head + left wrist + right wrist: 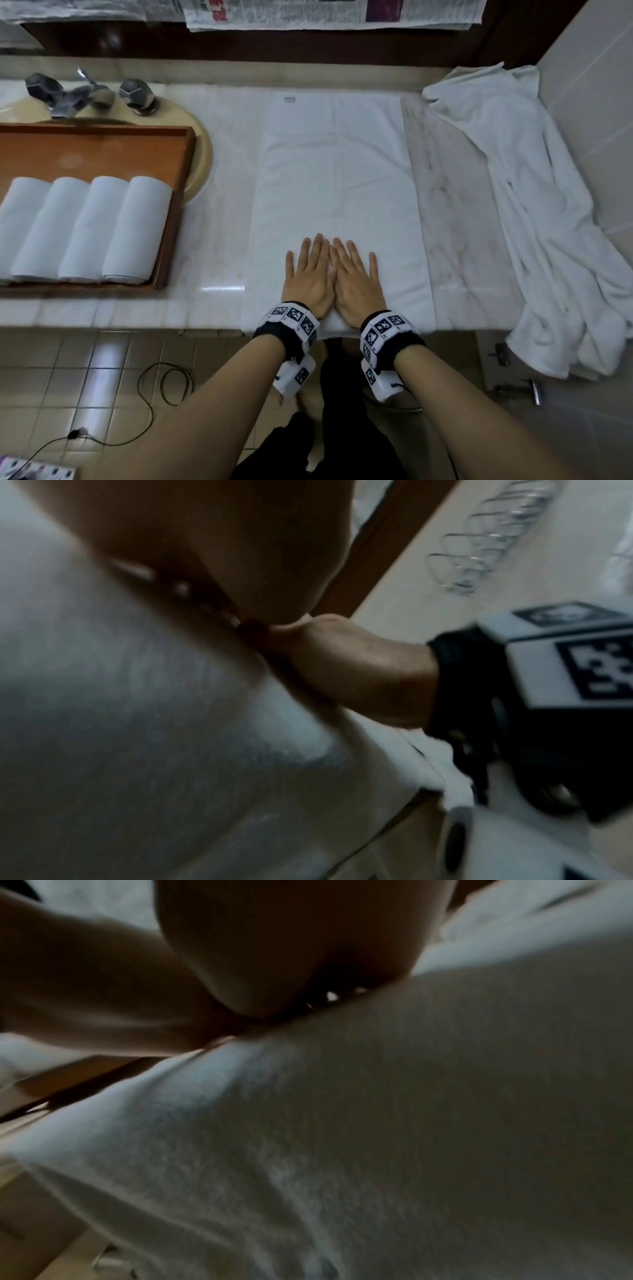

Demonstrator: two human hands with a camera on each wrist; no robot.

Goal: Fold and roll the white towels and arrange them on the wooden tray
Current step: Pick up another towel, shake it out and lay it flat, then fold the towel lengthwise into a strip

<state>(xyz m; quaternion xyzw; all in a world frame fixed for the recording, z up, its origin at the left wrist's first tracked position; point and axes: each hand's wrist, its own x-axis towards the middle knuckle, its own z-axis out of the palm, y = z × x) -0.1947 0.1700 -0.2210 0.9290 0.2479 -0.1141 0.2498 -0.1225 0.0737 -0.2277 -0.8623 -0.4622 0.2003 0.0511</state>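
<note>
Marble tabletop (219,219) is carrying the folded towel (337,178), where left hand (308,274) and right hand (356,279) are pressing flat, grip apart, and should be smoothing outward evenly before rolling tightly from the near edge.

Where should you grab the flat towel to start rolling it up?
Probably the near short edge of the folded towel, from your own side. It lies long and flat running away from you, and the left hand and right hand already press flat there.
</note>
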